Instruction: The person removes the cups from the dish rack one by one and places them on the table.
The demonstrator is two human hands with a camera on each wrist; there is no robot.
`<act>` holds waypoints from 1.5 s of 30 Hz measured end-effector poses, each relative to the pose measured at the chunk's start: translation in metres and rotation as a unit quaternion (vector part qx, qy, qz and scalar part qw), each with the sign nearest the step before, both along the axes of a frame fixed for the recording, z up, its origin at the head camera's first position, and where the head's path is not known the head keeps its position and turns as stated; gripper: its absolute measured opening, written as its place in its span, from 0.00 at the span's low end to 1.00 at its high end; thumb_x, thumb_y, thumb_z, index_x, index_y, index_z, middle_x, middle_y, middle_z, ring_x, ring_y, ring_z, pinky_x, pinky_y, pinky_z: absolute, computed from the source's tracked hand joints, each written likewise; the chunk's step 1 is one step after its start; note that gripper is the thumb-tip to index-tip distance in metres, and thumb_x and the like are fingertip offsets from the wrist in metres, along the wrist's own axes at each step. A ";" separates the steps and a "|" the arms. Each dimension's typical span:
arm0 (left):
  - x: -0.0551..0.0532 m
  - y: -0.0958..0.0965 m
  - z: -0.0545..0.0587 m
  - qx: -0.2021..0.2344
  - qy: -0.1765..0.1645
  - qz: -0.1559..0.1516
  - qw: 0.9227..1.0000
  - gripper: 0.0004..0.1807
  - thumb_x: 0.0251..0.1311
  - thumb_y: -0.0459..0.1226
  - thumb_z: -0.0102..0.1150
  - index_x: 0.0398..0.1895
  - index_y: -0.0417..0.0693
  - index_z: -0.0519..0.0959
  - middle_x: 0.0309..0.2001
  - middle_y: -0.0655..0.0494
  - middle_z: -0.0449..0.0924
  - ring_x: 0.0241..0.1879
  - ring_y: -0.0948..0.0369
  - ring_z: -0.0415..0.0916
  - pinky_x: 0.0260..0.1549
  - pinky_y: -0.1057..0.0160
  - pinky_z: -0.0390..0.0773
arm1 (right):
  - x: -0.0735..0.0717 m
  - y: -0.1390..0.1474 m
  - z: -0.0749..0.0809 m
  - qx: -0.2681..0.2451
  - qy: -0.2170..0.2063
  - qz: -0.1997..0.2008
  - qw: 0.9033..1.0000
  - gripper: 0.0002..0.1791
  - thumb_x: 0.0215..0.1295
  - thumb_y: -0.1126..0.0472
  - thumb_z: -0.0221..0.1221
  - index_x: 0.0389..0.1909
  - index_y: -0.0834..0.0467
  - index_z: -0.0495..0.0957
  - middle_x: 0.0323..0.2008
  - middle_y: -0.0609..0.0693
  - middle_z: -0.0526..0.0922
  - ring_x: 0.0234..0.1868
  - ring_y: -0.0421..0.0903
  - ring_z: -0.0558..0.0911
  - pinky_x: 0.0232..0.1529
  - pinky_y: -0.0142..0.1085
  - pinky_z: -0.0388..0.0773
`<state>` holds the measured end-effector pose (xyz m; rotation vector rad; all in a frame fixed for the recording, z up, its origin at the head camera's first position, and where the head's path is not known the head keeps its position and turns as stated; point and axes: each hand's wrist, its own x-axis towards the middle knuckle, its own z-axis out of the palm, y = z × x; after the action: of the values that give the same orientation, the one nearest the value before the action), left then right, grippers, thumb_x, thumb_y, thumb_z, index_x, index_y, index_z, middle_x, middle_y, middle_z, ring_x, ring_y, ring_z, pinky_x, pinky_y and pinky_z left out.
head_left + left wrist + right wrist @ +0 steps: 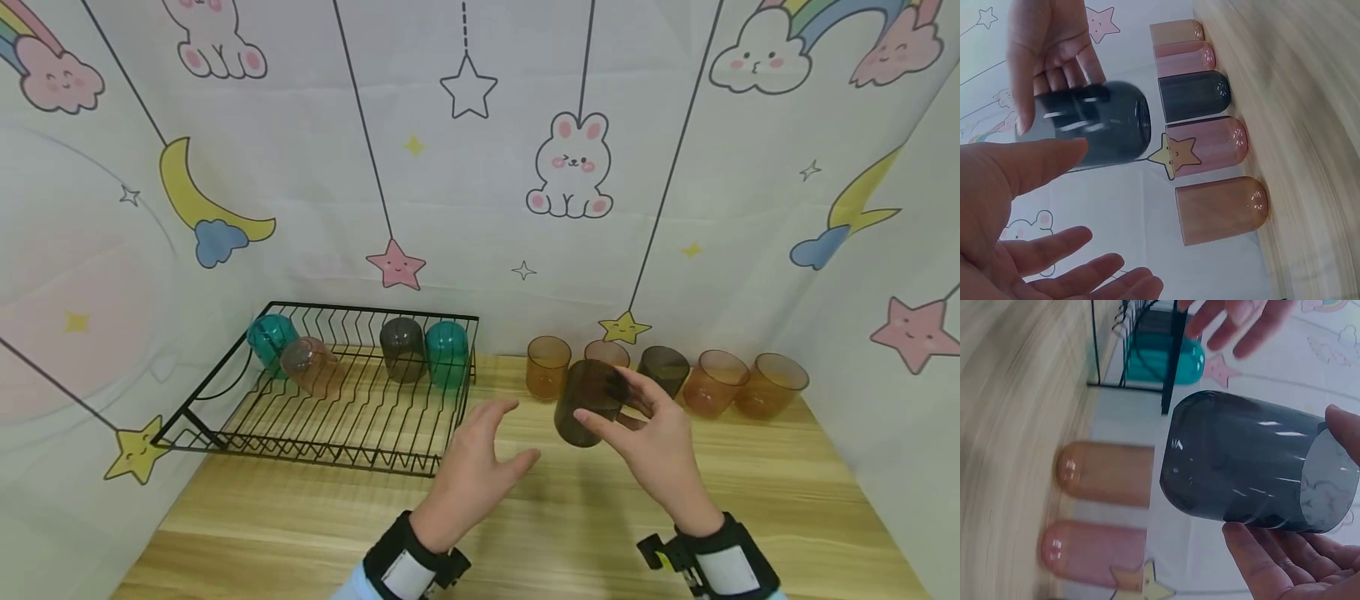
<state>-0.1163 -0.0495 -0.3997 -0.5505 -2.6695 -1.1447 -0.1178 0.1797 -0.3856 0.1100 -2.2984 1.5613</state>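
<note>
My right hand (663,442) holds a dark grey glass (579,410) in the air above the wooden table, thumb on one side and fingers on the other. In the right wrist view, the glass's rounded base points away from the palm, its rim near the hand. My left hand (468,471) is held to the left of this glass, fingers spread and holding nothing. In the left wrist view its thumb overlaps the dark glass. Behind the held glass stands a row of upright glasses, among them an amber one (548,367), a dark one (664,368) and a pink one (716,383).
On the left stands a black wire dish rack (201,427). It holds teal glasses (447,354), a dark grey glass (402,350) and a tilted pinkish glass (309,367). Another amber glass (771,386) ends the row at right. A patterned white cloth (465,183) hangs behind.
</note>
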 end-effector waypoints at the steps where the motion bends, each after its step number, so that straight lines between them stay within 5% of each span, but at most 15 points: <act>1: 0.000 -0.001 0.000 -0.002 0.003 -0.002 1.000 0.34 0.51 0.51 0.65 0.61 0.53 0.68 0.58 0.57 0.67 0.56 0.60 0.65 0.50 0.58 0.70 | 0.001 0.006 -0.001 0.008 0.001 -0.011 1.000 0.42 0.43 0.47 0.71 0.62 0.52 0.67 0.55 0.45 0.72 0.51 0.41 0.74 0.43 0.36 0.75; 16: 0.000 -0.009 -0.003 -0.050 0.017 -0.023 0.998 0.28 0.53 0.52 0.63 0.56 0.52 0.73 0.55 0.60 0.71 0.53 0.63 0.69 0.48 0.62 0.71 | 0.011 0.102 -0.014 0.046 -0.066 -0.174 0.981 0.44 0.49 0.48 0.69 0.67 0.52 0.61 0.61 0.51 0.66 0.57 0.46 0.69 0.42 0.25 0.72; 28: -0.003 -0.011 -0.004 -0.061 0.007 -0.019 0.998 0.27 0.53 0.51 0.64 0.55 0.53 0.74 0.55 0.60 0.72 0.54 0.62 0.68 0.50 0.60 0.70 | 0.001 0.162 -0.034 -0.001 -0.130 -0.328 0.936 0.51 0.45 0.44 0.70 0.69 0.49 0.57 0.63 0.51 0.65 0.61 0.44 0.66 0.54 0.34 0.67; 34: -0.003 -0.011 -0.004 -0.067 0.002 -0.015 0.998 0.27 0.53 0.52 0.64 0.55 0.53 0.74 0.56 0.60 0.71 0.55 0.61 0.67 0.51 0.58 0.69 | 0.001 0.180 -0.045 -0.031 -0.155 -0.359 0.920 0.53 0.43 0.43 0.70 0.70 0.49 0.55 0.66 0.50 0.61 0.63 0.42 0.63 0.57 0.34 0.63; 45: -0.003 -0.011 -0.004 -0.068 0.017 -0.020 0.997 0.28 0.53 0.53 0.63 0.55 0.52 0.74 0.55 0.59 0.71 0.55 0.61 0.67 0.50 0.59 0.69 | -0.001 0.198 -0.063 -0.033 -0.182 -0.373 0.909 0.54 0.45 0.42 0.69 0.71 0.51 0.51 0.68 0.53 0.57 0.65 0.44 0.59 0.60 0.36 0.59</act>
<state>-0.1196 -0.0609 -0.4033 -0.6417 -2.7339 -0.9581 -0.1188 0.3773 -0.4481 -1.0342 -2.1223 1.2969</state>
